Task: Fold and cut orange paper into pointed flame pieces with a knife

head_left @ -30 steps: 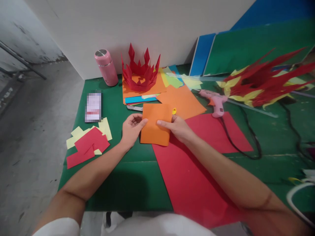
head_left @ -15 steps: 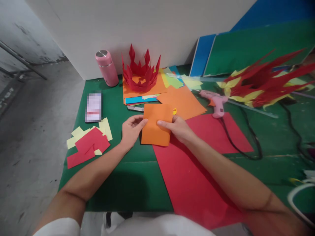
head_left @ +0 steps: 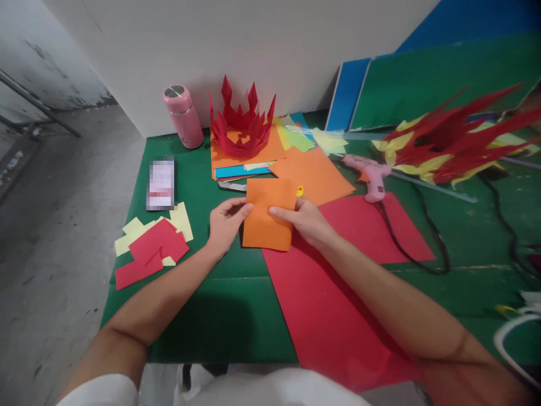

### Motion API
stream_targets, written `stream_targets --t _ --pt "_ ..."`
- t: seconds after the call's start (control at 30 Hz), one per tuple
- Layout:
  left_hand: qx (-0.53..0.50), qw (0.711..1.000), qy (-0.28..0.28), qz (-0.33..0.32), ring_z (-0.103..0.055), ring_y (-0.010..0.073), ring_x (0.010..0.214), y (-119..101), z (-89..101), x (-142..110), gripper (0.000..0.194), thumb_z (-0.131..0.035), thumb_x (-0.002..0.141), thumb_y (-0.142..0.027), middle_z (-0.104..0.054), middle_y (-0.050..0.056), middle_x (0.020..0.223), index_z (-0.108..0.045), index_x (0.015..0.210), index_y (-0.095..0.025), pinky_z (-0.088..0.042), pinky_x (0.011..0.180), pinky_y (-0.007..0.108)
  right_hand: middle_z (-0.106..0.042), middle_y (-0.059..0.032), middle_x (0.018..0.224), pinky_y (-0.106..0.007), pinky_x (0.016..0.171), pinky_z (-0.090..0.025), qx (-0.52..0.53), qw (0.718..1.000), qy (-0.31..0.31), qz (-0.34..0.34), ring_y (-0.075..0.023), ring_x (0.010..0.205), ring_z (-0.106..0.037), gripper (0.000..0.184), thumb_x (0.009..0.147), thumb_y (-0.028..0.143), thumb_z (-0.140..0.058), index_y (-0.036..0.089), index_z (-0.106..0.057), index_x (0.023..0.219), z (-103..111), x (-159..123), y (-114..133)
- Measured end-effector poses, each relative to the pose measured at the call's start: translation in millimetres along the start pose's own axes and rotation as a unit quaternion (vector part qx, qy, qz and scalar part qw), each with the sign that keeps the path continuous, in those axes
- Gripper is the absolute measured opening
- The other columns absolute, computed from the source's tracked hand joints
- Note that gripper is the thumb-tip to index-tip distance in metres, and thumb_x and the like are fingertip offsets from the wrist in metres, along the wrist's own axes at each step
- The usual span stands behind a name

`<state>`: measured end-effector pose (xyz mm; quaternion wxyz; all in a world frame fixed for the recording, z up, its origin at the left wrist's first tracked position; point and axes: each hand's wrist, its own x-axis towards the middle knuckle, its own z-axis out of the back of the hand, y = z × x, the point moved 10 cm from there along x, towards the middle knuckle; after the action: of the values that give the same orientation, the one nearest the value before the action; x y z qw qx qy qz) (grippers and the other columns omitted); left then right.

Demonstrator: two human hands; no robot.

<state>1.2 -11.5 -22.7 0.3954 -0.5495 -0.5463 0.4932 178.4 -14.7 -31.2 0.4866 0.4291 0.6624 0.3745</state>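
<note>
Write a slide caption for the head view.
Both hands hold an orange paper piece above the green table, near a red paper crown and a pink glue gun.

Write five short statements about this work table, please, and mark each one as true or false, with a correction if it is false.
1. The left hand and the right hand both hold the small orange sheet. True.
2. The pink glue gun lies left of the small orange sheet. False: the pink glue gun lies to its right.
3. The red paper crown rests on orange paper. True.
4. The pink thermos lies on its side. False: the pink thermos stands upright.
5. The red and yellow paper scraps lie nearer the person than the phone. True.
</note>
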Motion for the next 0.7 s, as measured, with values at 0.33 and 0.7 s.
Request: stream_targets --t 0.33,0.7 --pt "0.106 0.990 0.006 -0.096 -0.064 0.0123 0.073 -23 15.0 7 0.025 -0.083 0.069 -0.028 -0.067 -0.002 0.077 -0.062 0.081 -0.020 -0.053 0.071 0.026 -0.076 -0.0074 0.107 -0.043 0.087 -0.058 -0.048 0.998 0.031 0.035 -0.0272 0.100 -0.070 0.050 0.066 0.056 -0.085 0.024 -0.071 0.103 -6 3 3" --pt "0.368 0.924 0.028 -0.100 -0.066 0.0145 0.074 -32 27.0 9 0.011 -0.074 0.081 -0.019 -0.075 0.003 0.086 -0.079 0.091 -0.020 -0.054 0.074 0.029 -0.055 -0.0104 0.148 -0.056 0.112 -0.036 -0.466 0.773 0.074 0.424 -0.0316 0.137 -0.048 0.044 0.098 0.050 -0.052 0.029 -0.059 0.135 -55 -43 51"
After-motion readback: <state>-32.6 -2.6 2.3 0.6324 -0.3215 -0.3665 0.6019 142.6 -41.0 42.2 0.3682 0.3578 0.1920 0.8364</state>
